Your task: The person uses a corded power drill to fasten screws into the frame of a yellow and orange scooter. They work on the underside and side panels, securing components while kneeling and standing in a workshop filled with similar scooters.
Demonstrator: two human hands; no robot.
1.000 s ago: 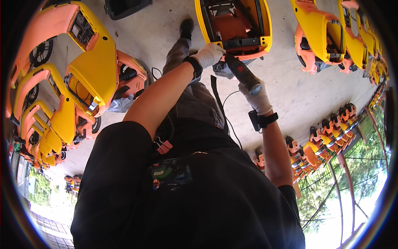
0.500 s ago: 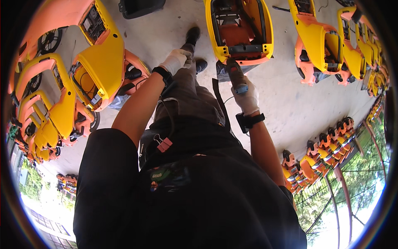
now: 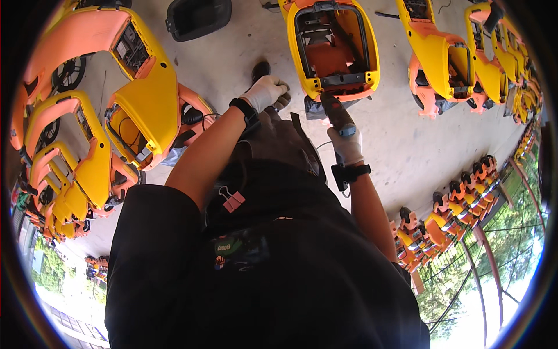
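In my white-gloved right hand [image 3: 349,143] is a dark cordless drill [image 3: 336,114] with a blue-grey end. Its front end reaches the lower edge of a yellow and orange scooter body [image 3: 372,55]; whether it touches is unclear. That body has an open bay showing dark and orange parts inside. My left hand [image 3: 266,92], also in a white glove, hovers to the left of the drill over my legs. Its fingers are curled together, and what they may hold is hidden.
On the left stand more yellow and orange scooter bodies [image 3: 139,107], and another [image 3: 442,75] is to the right. A black plastic tub [image 3: 224,13] lies on the concrete floor [image 3: 407,139] ahead. Several scooters [image 3: 433,232] line the right edge.
My left hand has moved a little right, toward the drill. The drill and right hand have shifted slightly downward in view, and the tub shows more fully.
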